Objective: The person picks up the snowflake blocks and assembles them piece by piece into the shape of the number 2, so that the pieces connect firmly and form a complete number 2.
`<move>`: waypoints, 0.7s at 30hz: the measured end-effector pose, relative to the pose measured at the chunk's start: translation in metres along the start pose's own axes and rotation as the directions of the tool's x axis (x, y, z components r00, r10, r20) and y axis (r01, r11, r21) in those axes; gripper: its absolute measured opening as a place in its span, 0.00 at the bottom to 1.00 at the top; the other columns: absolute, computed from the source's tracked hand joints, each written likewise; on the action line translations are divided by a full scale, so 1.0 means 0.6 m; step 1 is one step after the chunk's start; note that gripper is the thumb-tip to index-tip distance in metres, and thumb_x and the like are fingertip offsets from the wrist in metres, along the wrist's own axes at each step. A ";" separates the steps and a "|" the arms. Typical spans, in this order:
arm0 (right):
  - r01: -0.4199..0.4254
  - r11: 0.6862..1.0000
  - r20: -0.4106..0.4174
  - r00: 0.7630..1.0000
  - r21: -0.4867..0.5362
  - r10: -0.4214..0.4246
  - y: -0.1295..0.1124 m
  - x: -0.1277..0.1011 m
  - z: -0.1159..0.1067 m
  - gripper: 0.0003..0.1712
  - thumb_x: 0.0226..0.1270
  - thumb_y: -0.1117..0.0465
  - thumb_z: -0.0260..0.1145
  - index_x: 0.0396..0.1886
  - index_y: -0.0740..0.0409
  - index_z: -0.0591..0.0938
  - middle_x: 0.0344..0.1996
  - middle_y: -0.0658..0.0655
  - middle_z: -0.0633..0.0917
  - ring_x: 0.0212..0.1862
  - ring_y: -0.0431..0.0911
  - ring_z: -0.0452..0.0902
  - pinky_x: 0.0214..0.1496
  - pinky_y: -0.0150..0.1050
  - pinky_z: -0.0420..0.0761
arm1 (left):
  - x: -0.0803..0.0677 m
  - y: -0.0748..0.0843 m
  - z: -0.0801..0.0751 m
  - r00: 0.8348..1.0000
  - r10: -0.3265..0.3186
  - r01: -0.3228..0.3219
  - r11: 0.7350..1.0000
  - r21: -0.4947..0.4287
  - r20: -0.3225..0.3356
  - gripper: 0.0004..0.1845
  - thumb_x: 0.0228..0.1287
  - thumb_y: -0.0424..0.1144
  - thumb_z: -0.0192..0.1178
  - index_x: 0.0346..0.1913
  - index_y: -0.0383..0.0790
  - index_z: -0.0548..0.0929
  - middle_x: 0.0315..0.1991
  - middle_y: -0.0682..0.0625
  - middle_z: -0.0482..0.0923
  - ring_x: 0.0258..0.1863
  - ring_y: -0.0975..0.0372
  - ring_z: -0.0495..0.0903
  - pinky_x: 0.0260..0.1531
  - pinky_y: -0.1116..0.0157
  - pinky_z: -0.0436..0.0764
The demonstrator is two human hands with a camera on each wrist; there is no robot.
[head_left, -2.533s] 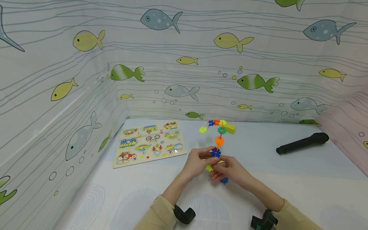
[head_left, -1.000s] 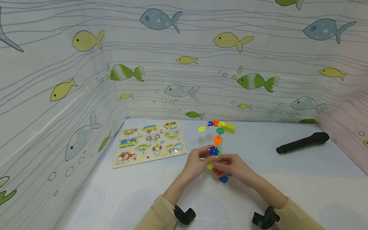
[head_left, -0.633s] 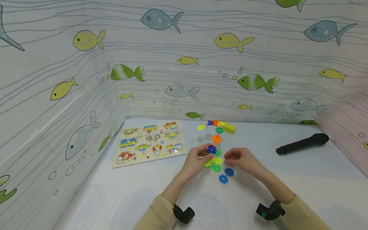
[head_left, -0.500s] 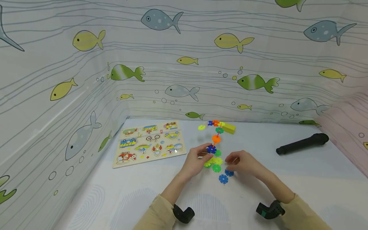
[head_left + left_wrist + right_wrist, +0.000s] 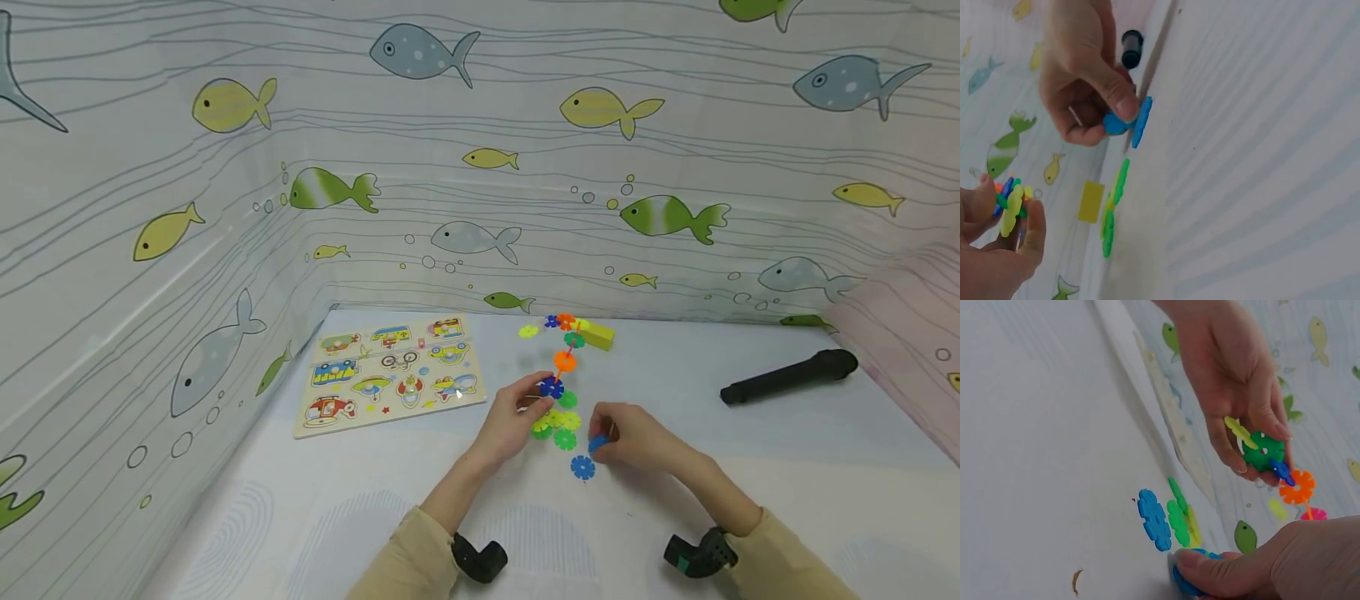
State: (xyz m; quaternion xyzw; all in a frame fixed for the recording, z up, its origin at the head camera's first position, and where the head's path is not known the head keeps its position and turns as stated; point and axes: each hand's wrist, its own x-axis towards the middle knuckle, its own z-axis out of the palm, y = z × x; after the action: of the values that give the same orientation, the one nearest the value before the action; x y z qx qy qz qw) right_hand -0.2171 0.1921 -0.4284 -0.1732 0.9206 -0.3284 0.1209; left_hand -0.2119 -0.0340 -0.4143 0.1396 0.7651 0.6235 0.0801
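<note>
My left hand (image 5: 536,402) pinches the lower end of a chain of snowflake discs (image 5: 564,362) that rises from a dark blue disc through orange and green ones; the right wrist view shows its fingers (image 5: 1235,456) on a green disc (image 5: 1264,452). My right hand (image 5: 602,442) is low on the table and pinches a light blue disc (image 5: 597,444) between thumb and finger, also visible as the light blue disc (image 5: 1114,123) in the left wrist view. A second blue disc (image 5: 582,467) lies flat beside it. Green and yellow discs (image 5: 564,429) lie between my hands.
A wooden vehicle puzzle board (image 5: 390,371) lies at the left. A yellow block (image 5: 597,335) and a loose yellow-green disc (image 5: 528,332) sit at the back. A black cylinder (image 5: 787,375) lies at the right. Fish-patterned walls (image 5: 225,250) enclose the table.
My right hand left the chain, moved right and down to the table, and took hold of one of two blue discs. The left hand kept its hold on the chain.
</note>
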 end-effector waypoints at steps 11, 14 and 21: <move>0.198 0.959 -0.160 0.973 0.202 -0.168 -0.027 -0.008 0.001 0.05 0.68 0.64 0.68 0.40 0.58 0.82 0.32 0.54 0.88 0.31 0.43 0.84 0.37 0.31 0.85 | -0.002 0.000 0.006 1.000 0.002 -0.001 0.999 -0.041 0.018 0.22 0.77 0.38 0.52 0.70 0.44 0.71 0.58 0.45 0.77 0.57 0.55 0.76 0.57 0.61 0.80; 0.216 0.944 -0.154 0.971 0.248 -0.182 -0.036 -0.011 0.004 0.06 0.69 0.62 0.67 0.41 0.59 0.80 0.31 0.56 0.88 0.31 0.45 0.85 0.37 0.32 0.86 | -0.003 0.000 0.008 1.000 0.003 -0.002 0.999 -0.054 0.028 0.22 0.78 0.38 0.51 0.71 0.44 0.71 0.58 0.45 0.77 0.57 0.55 0.76 0.58 0.61 0.80; 0.285 0.943 -0.192 0.949 0.172 -0.251 -0.042 -0.013 0.013 0.04 0.69 0.63 0.66 0.41 0.58 0.83 0.28 0.54 0.86 0.29 0.43 0.82 0.36 0.32 0.85 | -0.005 -0.002 0.011 0.999 0.008 -0.005 0.998 -0.069 0.050 0.22 0.79 0.38 0.49 0.71 0.46 0.70 0.58 0.44 0.76 0.57 0.56 0.76 0.57 0.62 0.80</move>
State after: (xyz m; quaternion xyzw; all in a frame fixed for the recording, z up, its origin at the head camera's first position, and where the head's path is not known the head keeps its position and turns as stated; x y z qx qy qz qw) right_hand -0.2015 0.1724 -0.4175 -0.2562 0.8580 -0.4449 0.0139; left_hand -0.2069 -0.0289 -0.4169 0.1550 0.7404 0.6460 0.1020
